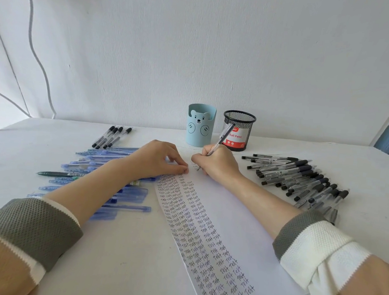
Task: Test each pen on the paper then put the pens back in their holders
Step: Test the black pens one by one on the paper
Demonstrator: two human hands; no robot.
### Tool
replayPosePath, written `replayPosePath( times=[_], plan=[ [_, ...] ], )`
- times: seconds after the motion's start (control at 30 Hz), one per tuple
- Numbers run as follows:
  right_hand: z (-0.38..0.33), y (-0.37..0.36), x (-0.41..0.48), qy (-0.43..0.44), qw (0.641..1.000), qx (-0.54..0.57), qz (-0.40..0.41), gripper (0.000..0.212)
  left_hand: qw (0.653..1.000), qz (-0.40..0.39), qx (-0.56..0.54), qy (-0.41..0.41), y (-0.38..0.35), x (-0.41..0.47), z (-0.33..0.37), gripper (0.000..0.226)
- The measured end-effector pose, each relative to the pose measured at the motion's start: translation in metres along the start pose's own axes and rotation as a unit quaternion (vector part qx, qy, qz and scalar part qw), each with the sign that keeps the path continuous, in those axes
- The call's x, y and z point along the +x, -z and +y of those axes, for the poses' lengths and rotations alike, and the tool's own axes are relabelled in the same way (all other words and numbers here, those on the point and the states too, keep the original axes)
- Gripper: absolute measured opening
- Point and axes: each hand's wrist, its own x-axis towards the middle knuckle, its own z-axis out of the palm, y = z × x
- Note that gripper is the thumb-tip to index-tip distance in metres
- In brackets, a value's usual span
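A white sheet of paper lies in front of me, covered in columns of the handwritten word "Test". My right hand grips a clear pen with its tip on the paper's far end. My left hand presses its fingertips on the paper's far left edge. Behind the paper stand a light blue bear holder and a black mesh holder. Blue pens lie in a row at the left, partly under my left forearm. Black-capped pens lie heaped at the right.
Several more black pens lie at the far left, near the wall. A dark green pen lies among the blue ones. A "Ball Pens" box sits inside the mesh holder. The white table meets the wall just behind the holders.
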Motion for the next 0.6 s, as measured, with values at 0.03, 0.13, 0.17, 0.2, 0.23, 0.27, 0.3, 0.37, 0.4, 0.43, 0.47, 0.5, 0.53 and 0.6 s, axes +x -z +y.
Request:
replayPosePath(
  times=[0.03, 0.13, 0.17, 0.2, 0.23, 0.27, 0.3, 0.37, 0.4, 0.43, 0.47, 0.5, 0.53, 0.6],
  plan=[
    [0.0008, -0.0002, 0.0003, 0.001, 1.0, 0.01, 0.002, 0.031, 1.0, 0.0, 0.0, 0.0, 0.0002, -0.0003, 0.0006, 0.013],
    [0.0032, -0.0007, 0.0017, 0.004, 1.0, 0.031, 0.005, 0.031, 1.0, -0.002, 0.003, -0.001, 0.0002, -0.0006, 0.0018, 0.013],
    [0.0038, -0.001, 0.0021, 0.006, 1.0, 0.029, 0.005, 0.031, 1.0, -0.003, 0.005, -0.002, 0.0003, -0.0006, 0.002, 0.013],
    [0.004, -0.0014, 0.0024, 0.008, 1.0, 0.028, 0.006, 0.031, 1.0, -0.003, 0.005, -0.003, 0.0004, -0.0006, 0.0021, 0.012],
    [0.004, -0.0015, 0.0026, 0.01, 1.0, 0.028, 0.008, 0.031, 1.0, -0.002, 0.006, -0.004, 0.0006, -0.0008, 0.0023, 0.012],
    [0.0042, -0.0018, 0.0029, 0.011, 0.999, 0.031, 0.008, 0.03, 1.0, -0.002, 0.006, -0.004, 0.0008, -0.001, 0.0026, 0.012],
    [0.0043, -0.0019, 0.0029, 0.011, 0.999, 0.032, 0.006, 0.03, 1.0, -0.002, 0.006, -0.003, 0.0009, -0.0012, 0.0027, 0.012],
    [0.005, -0.0019, 0.003, 0.011, 0.999, 0.034, 0.004, 0.029, 1.0, -0.002, 0.006, -0.003, 0.0007, -0.0012, 0.0025, 0.013],
    [0.0056, -0.0019, 0.0033, 0.011, 0.999, 0.038, 0.005, 0.028, 1.0, -0.003, 0.006, -0.003, 0.0004, -0.0012, 0.002, 0.014],
    [0.0062, -0.0019, 0.0035, 0.011, 0.999, 0.043, 0.006, 0.028, 1.0, -0.004, 0.005, -0.004, 0.0005, -0.0015, 0.0021, 0.017],
    [0.0065, -0.002, 0.0035, 0.01, 0.999, 0.048, 0.007, 0.027, 1.0, -0.004, 0.004, -0.005, 0.0005, -0.0019, 0.0017, 0.022],
    [0.0064, -0.002, 0.0033, 0.01, 0.999, 0.052, 0.005, 0.026, 1.0, -0.003, 0.004, -0.005, 0.0006, -0.0022, 0.0011, 0.028],
    [0.0064, -0.002, 0.0032, 0.01, 0.998, 0.054, 0.003, 0.026, 1.0, -0.003, 0.004, -0.003, 0.0009, -0.0023, 0.0009, 0.033],
    [0.0064, -0.0017, 0.003, 0.012, 0.999, 0.051, 0.003, 0.028, 1.0, -0.004, 0.006, 0.001, 0.001, -0.0019, 0.0005, 0.039]
  ],
)
